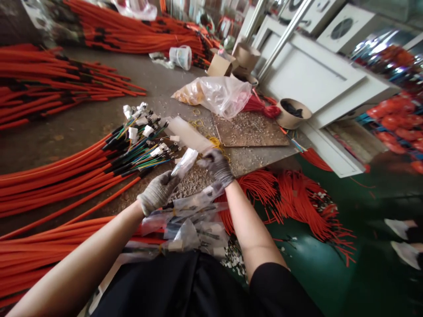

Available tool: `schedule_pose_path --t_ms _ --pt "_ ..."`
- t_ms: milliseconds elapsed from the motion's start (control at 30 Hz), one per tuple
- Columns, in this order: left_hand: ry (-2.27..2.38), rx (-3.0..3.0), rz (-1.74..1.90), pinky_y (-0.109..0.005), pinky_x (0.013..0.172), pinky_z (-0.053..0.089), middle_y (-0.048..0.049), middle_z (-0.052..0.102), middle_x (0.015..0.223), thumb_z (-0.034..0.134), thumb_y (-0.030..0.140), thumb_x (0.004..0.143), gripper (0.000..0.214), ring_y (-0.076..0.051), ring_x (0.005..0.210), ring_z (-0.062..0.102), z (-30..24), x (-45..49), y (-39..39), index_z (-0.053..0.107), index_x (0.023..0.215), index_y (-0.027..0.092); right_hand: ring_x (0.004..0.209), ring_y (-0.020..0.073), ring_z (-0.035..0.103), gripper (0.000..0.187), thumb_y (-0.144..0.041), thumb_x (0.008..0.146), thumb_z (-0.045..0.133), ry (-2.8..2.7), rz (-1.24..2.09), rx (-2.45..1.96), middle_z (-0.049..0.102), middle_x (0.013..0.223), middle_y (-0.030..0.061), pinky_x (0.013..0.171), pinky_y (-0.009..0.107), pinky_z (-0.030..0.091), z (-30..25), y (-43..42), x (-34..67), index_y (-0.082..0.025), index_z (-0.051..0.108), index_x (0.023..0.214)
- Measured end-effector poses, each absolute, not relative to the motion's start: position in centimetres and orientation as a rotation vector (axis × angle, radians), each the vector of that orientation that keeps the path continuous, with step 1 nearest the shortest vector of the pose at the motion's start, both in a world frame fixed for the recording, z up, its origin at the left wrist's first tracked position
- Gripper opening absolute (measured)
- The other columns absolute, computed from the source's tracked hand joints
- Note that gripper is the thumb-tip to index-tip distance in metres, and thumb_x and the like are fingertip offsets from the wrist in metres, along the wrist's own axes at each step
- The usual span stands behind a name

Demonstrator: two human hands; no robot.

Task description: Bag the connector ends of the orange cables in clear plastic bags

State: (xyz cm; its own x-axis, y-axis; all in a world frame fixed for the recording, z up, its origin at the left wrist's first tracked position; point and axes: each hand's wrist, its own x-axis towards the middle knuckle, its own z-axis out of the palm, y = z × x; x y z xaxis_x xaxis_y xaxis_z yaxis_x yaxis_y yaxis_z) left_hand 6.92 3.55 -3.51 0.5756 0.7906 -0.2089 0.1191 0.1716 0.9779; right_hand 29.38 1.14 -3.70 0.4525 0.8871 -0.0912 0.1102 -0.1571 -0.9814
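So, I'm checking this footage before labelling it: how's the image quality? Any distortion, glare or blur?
In the head view, wide-angle distortion makes the white panels lean and curve at the right; glare shines on the plastic bag and the clear bag between the left hand and right hand; the shoes at the right edge look blurred, in a dim corner.

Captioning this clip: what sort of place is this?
Probably a wire-harness workshop: bundles of orange sheathed cable lie across the floor, their ends carrying white tags, and gloved hands handle clear plastic bags.
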Motion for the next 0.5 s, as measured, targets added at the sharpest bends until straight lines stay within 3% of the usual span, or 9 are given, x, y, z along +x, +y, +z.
schedule_pose_path --t_ms 100,167,233,367,500 --pt "0.902 1.324 0.673 -0.023 0.049 0.032 0.0043 0.047 0.059 0.07 0.055 0.061 0.043 -0.009 0.052 0.037 -4.0 7.6 3.7 0.055 0.076 0.018 0.107 0.0232 0.054 0.019 -0.016 0.054 0.075 -0.995 0.606 -1.891 0.064 0.094 0.0053 0.099 0.037 0.039 -3.8 1.5 33.4 -0.019 0.063 0.069" --pt "0.926 1.317 0.667 -0.024 0.049 0.031 0.0046 0.046 0.058 0.07 0.057 0.06 0.045 -0.009 0.052 0.037 -4.1 7.6 3.9 0.055 0.075 0.017 0.097 0.0225 0.057 0.01 -0.015 0.058 0.072 -1.132 0.426 -2.08 0.063 0.085 0.0053 0.096 0.037 0.04 -4.1 1.8 35.0 -0.018 0.064 0.063" --pt "0.912 1.322 0.654 -0.024 0.049 0.031 0.0044 0.046 0.06 0.069 0.059 0.062 0.046 -0.009 0.053 0.037 -4.2 7.4 3.9 0.055 0.077 0.017 0.087 0.021 0.059 0.004 -0.021 0.066 0.068 -1.257 0.359 -2.149 0.064 0.078 0.0049 0.089 0.035 0.043 -4.5 2.3 35.8 -0.017 0.068 0.065" --pt "0.841 1.342 0.631 -0.023 0.049 0.03 0.0044 0.044 0.062 0.066 0.057 0.067 0.043 -0.009 0.054 0.035 -4.5 6.9 3.8 0.056 0.079 0.017 0.071 0.0181 0.062 0.017 -0.028 0.071 0.066 -1.284 0.492 -2.086 0.071 0.074 0.0042 0.074 0.031 0.046 -4.7 3.3 36.7 -0.014 0.074 0.076" --pt "0.801 1.304 0.65 -0.023 0.048 0.028 0.0048 0.042 0.06 0.068 0.055 0.068 0.042 -0.008 0.053 0.033 -4.6 6.7 3.9 0.055 0.076 0.017 0.069 0.0148 0.061 0.024 -0.031 0.077 0.06 -1.254 0.48 -2.089 0.072 0.079 0.0033 0.069 0.026 0.046 -4.2 3.8 37.1 -0.013 0.075 0.085"
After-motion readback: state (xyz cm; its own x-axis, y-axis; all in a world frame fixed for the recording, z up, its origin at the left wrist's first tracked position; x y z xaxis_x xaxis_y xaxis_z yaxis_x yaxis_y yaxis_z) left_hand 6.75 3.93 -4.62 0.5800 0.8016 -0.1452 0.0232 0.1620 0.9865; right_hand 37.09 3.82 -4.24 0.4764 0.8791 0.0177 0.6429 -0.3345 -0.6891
